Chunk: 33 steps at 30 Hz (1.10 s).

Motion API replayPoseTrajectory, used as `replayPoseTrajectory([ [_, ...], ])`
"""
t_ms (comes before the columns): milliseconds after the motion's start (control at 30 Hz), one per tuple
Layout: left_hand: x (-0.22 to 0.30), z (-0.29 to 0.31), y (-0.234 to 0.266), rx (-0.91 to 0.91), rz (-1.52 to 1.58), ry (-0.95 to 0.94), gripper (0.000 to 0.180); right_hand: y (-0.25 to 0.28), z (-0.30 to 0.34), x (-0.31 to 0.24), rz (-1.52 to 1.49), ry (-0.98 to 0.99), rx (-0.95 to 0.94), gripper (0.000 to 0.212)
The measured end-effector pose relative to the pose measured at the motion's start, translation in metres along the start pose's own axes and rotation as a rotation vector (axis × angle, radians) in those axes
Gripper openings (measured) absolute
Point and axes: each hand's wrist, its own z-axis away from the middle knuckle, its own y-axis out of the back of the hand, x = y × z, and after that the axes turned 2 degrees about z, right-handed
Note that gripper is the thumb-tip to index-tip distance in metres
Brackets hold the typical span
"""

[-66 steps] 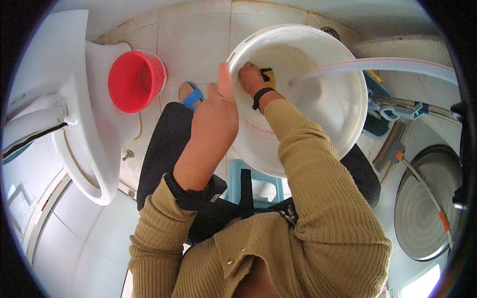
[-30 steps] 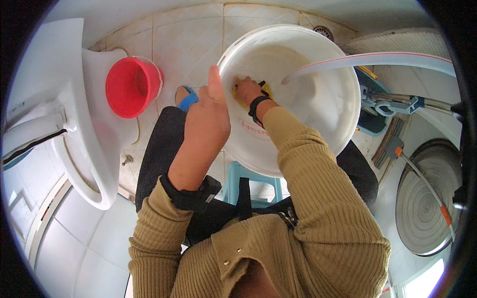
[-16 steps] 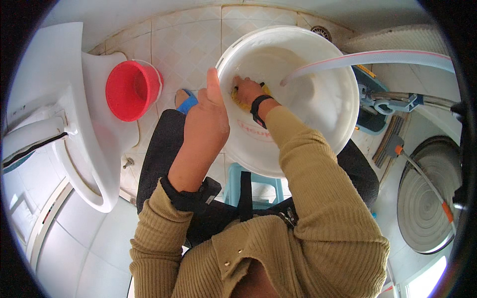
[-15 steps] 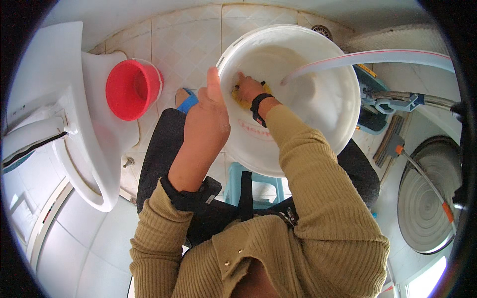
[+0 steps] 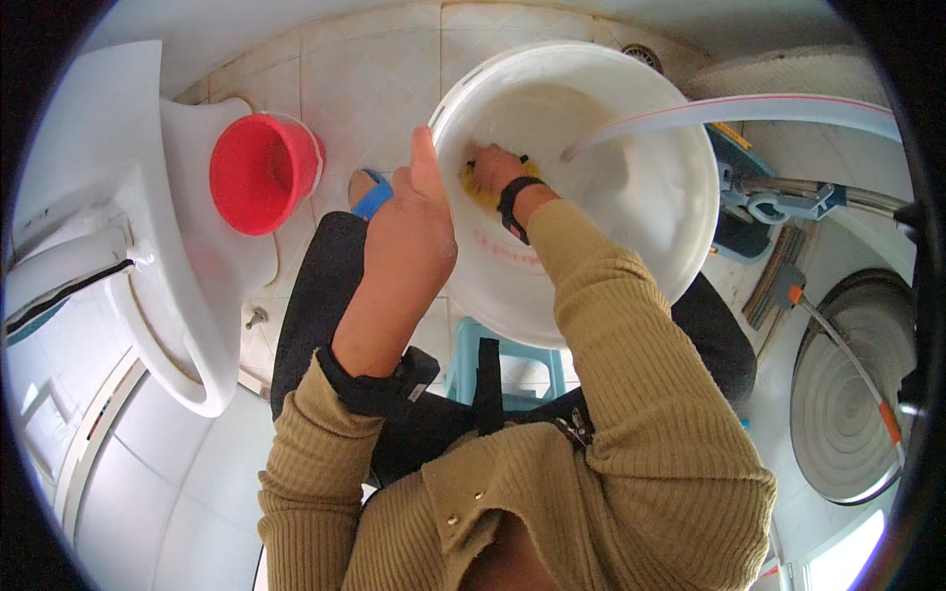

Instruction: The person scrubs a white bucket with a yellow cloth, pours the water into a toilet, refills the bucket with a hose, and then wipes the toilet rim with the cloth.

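A large white bucket (image 5: 662, 258) leans tilted between my knees, its mouth facing up toward me. At the bucket's left rim, my left hand (image 5: 412, 229) is closed, one finger stretched along the edge; the other fingers are mostly hidden. Inside, my right hand (image 5: 496, 169) presses a yellow scrubber (image 5: 483, 195) with dark bits against the left inner wall. Most of the scrubber lies under the hand. A pale flat hose (image 5: 709, 112) comes in from the right and ends inside the bucket, where the bottom looks wet and cloudy.
To the left a red bucket (image 5: 229, 187) stands by a white toilet or basin (image 5: 202, 295). A blue stool (image 5: 507, 360) is under the big bucket's near side. On the right are mop hardware (image 5: 788, 202), a squeegee (image 5: 778, 276) and a round grey basin (image 5: 852, 384). A floor drain (image 5: 642, 55) lies beyond.
My right hand has shifted very slightly with the scrubber against the inner wall, its fingers more drawn in. The left hand stays at the rim.
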Motion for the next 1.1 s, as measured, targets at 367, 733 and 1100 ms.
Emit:
replayPoseTrajectory([
  [367, 0.003, -0.001, 0.002, -0.073, 0.088, 0.094, 0.064, -0.008, 0.005, 0.029, 0.103, -0.462, 0.232, 0.034],
  [733, -0.006, -0.001, -0.010, 0.063, 0.003, -0.068, 0.069, -0.012, -0.058, 0.017, 0.230, -0.233, 0.618, 0.025],
  [1100, -0.004, -0.001, -0.012, 0.032, 0.063, -0.038, 0.064, 0.003, 0.057, 0.061, 0.513, 0.012, -0.406, 0.030],
])
